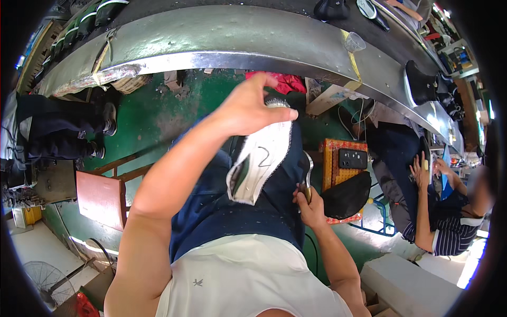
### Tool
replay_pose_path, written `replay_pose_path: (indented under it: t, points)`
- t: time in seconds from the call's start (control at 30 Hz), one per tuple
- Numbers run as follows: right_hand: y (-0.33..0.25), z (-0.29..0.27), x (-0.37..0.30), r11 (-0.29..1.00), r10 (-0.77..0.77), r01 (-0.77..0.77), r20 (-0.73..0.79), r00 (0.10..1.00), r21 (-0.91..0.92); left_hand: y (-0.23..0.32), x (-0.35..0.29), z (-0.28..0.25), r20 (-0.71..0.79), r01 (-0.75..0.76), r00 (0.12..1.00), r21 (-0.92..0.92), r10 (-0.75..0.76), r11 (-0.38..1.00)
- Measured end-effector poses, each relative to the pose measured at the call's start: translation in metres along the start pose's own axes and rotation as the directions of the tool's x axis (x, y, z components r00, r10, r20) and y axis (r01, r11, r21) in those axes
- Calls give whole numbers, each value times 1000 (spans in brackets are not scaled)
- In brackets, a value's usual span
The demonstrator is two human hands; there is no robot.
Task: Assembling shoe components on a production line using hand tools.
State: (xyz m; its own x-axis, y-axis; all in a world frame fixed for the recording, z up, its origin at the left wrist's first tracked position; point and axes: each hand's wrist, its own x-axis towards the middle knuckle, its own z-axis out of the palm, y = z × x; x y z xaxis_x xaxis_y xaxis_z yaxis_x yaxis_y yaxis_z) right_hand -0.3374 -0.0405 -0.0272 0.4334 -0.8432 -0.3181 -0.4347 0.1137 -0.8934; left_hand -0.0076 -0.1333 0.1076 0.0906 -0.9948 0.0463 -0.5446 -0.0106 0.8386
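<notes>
Over my lap, my left hand (pixel 251 108) grips a shoe upper (pixel 264 156) by its far end. Its white underside faces up, with a dark handwritten mark and a jagged trimmed edge; the near end shows a dark opening at one side. The thumb lies across the white face, and the fingers curl behind, partly hidden. Lower and to the right, my right hand (pixel 309 207) is closed round the handle of a metal hand tool (pixel 308 171) with a curved shiny end pointing away from me. The tool is apart from the shoe upper; its exact kind is unclear.
A metal-edged workbench (pixel 222 39) crosses ahead, with dark shoes (pixel 417 84) and a clear cup (pixel 354 42) on it. At right stands a patterned stool (pixel 330 153) bearing a phone (pixel 353 159) and black piece (pixel 348 196). A co-worker (pixel 449 222) sits beyond; a brown stool (pixel 100 198) is left.
</notes>
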Motion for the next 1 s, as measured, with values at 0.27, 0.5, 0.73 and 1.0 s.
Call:
replay_pose_path:
  t: [0.27,0.5,0.73,1.0]
  points:
    - [-52,-41,-6,951,47,33,249,967,-307,-143,-76,150,214,343,937,-398,-277,851]
    - [-75,-50,22,843,-37,250,413,910,-475,-149,-88,155,175,294,954,-404,-242,866]
    - [-138,-51,56,787,222,146,497,839,-599,-144,-92,147,90,231,973,-295,-214,927]
    - [-145,-66,102,721,346,269,669,658,-638,-149,-96,143,97,233,972,-252,-215,939]
